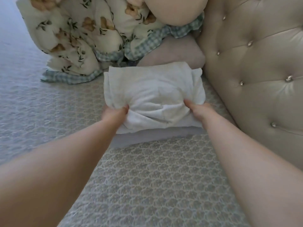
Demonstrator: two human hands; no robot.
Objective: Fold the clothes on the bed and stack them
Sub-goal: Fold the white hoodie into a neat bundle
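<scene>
Dead ahead on the bed (147, 177): folded white garment (152, 90), long axis crosswise; my left hand (114, 113) and right hand (199, 110) pinch its near corners, equally close.

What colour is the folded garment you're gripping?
White folded garment, clearest in the head view.

Soft, even daylight, faint shadows; wide-angle bend at edges; slight blur thruout, no glare.
</scene>
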